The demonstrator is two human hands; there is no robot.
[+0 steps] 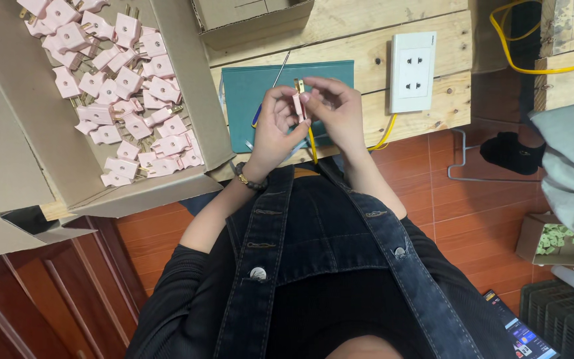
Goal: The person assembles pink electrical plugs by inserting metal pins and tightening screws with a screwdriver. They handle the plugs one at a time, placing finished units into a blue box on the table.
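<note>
Hands are meeting over a teal mat (260,86) on the wooden workbench (367,46), seen from the head camera looking down. Left hand (275,126) and right hand (337,110) are both pinching one pink plug piece (297,105), which is sitting upright between the fingertips, touching both hands. Brass prong (298,84) is sticking up from the plug at 12 o'clock. Neither hand is hanging loose; both are closing on the plug. Yellow-handled tool (313,143) is hanging down at 6 o'clock from the plug, between the palms; which hand is carrying it, cannot tell. Beaded bracelet (250,179) is sitting on the left wrist.

At 9 to 10 o'clock from the hands, an open cardboard box (200,80) is holding a heap of pink plugs (124,86), many showing brass prongs. At 12 o'clock a smaller cardboard box (254,16) is resting on the bench edge of frame. At 2 o'clock a white double socket plate (412,72) is lying on the bench, with a yellow cable (519,63) running off toward 1 o'clock. At 4 o'clock, on the red tiled floor (466,199), a small carton of green parts (556,239) is standing. Person is wearing a dark denim pinafore (327,233) over black sleeves.
</note>
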